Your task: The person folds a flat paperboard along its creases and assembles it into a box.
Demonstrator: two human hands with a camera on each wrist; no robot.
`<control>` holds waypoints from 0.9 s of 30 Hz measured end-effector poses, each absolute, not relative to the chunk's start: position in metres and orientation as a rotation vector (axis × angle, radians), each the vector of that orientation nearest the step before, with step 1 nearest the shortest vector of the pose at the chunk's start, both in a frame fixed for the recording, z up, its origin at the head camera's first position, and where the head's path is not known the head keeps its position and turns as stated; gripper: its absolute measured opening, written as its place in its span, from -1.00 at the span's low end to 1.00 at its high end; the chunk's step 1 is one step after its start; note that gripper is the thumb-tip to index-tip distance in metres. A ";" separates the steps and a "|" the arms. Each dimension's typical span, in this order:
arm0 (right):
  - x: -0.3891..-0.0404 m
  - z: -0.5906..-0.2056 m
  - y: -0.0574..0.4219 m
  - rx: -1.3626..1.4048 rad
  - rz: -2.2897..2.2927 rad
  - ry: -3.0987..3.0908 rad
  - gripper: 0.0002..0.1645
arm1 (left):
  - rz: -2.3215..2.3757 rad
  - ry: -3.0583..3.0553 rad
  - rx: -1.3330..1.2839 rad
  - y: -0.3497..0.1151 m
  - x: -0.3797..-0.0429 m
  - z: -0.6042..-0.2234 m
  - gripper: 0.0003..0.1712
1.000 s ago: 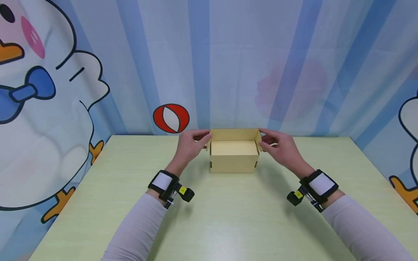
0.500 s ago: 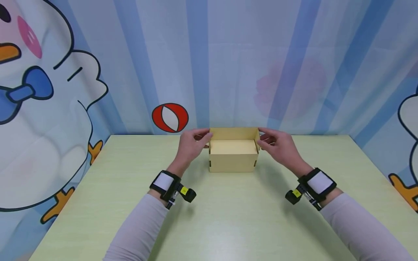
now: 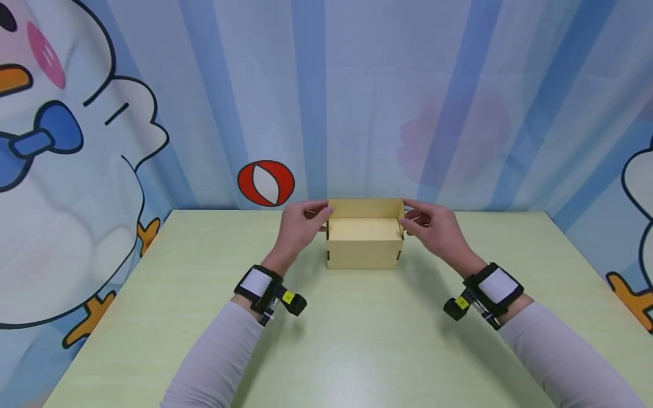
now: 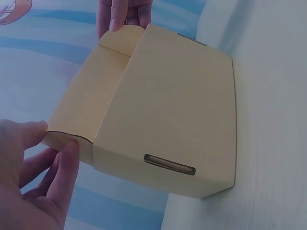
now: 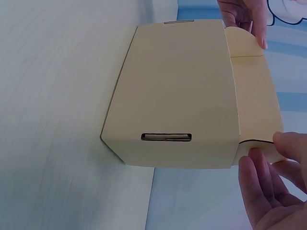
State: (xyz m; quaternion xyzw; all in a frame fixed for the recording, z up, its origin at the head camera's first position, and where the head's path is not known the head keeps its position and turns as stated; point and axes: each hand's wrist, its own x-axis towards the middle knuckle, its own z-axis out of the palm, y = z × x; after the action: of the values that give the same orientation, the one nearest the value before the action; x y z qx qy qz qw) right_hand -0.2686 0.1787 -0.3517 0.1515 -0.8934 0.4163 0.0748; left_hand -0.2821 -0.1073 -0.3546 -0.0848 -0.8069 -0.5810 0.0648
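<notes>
A small tan cardboard box (image 3: 364, 255) stands at the table's far edge, its lid (image 3: 365, 208) raised along the back. Slots show near both ends of its front wall. My left hand (image 3: 301, 224) pinches the lid's left side flap (image 4: 72, 140), thumb on the upper corner and fingers against the outer face. On the other side, my right hand (image 3: 436, 224) holds the right side flap (image 5: 258, 148) the same way, thumb at the corner and fingertips below. Both flaps are bent forward from the lid.
The pale table (image 3: 352, 340) runs toward me in front of the box. Close behind its far edge hangs a blue striped curtain (image 3: 367, 113) printed with a cartoon duck and a red-and-white ball. Each wrist wears a strapped camera.
My right hand has moved slightly inward, turning the right side flap closer to the box. The left flap also sticks out less. The box itself stays in place.
</notes>
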 end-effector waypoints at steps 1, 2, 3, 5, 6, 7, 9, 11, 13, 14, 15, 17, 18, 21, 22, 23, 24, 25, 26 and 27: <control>-0.269 -0.352 0.179 0.453 1.243 -2.684 -0.37 | -1.756 -2.436 -0.255 -0.107 -0.282 -0.355 -0.61; -0.269 -0.352 0.179 0.452 1.238 -2.688 -0.36 | -1.758 -2.436 -0.255 -0.108 -0.282 -0.355 -0.61; -0.269 -0.351 0.179 0.452 1.234 -2.692 -0.36 | -1.759 -2.438 -0.253 -0.108 -0.282 -0.355 -0.61; -0.269 -0.351 0.179 0.450 1.224 -2.701 -0.36 | -1.764 -2.439 -0.252 -0.108 -0.282 -0.355 -0.60; -0.269 -0.351 0.180 0.450 1.221 -2.704 -0.36 | -1.769 -2.437 -0.253 -0.108 -0.282 -0.355 -0.60; -0.269 -0.351 0.180 0.451 1.219 -2.706 -0.36 | -1.768 -2.438 -0.254 -0.107 -0.282 -0.355 -0.60; -0.269 -0.351 0.180 0.455 1.216 -2.709 -0.35 | -1.761 -2.444 -0.262 -0.107 -0.282 -0.355 -0.59; -0.268 -0.350 0.181 0.460 1.212 -2.709 -0.35 | -1.753 -2.448 -0.271 -0.107 -0.283 -0.355 -0.59; -0.268 -0.350 0.181 0.464 1.213 -2.709 -0.35 | -1.743 -2.453 -0.280 -0.107 -0.283 -0.355 -0.59; -0.268 -0.350 0.182 0.465 1.213 -2.709 -0.35 | -1.743 -2.454 -0.284 -0.107 -0.283 -0.355 -0.59; -0.268 -0.350 0.182 0.465 1.213 -2.708 -0.35 | -1.748 -2.453 -0.285 -0.107 -0.283 -0.355 -0.59; -0.268 -0.350 0.183 0.466 1.214 -2.705 -0.35 | -1.752 -2.453 -0.289 -0.107 -0.283 -0.355 -0.59; -0.268 -0.350 0.183 0.467 1.213 -2.704 -0.35 | -1.755 -2.453 -0.292 -0.107 -0.283 -0.355 -0.59; -0.269 -0.351 0.184 0.469 1.213 -2.701 -0.35 | -1.756 -2.456 -0.308 -0.107 -0.283 -0.355 -0.59; -0.269 -0.351 0.184 0.470 1.212 -2.701 -0.35 | -1.753 -2.457 -0.313 -0.107 -0.283 -0.355 -0.59; -0.269 -0.351 0.184 0.471 1.212 -2.702 -0.35 | -1.753 -2.456 -0.319 -0.107 -0.283 -0.355 -0.59; -0.269 -0.351 0.184 0.473 1.214 -2.702 -0.35 | -1.755 -2.454 -0.326 -0.107 -0.283 -0.356 -0.59; -0.269 -0.352 0.184 0.473 1.214 -2.703 -0.35 | -1.755 -2.453 -0.329 -0.108 -0.283 -0.356 -0.59; -0.269 -0.352 0.184 0.475 1.215 -2.704 -0.34 | -1.757 -2.451 -0.331 -0.108 -0.282 -0.356 -0.59; -0.269 -0.352 0.184 0.477 1.217 -2.703 -0.34 | -1.757 -2.450 -0.333 -0.108 -0.282 -0.356 -0.59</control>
State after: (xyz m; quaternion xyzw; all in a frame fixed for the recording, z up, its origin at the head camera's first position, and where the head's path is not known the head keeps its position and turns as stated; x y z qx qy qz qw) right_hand -0.2690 0.1843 -0.3515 0.1586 -0.8980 0.4044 0.0696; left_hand -0.2822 -0.1082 -0.3560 -0.1095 -0.8065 -0.5785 0.0539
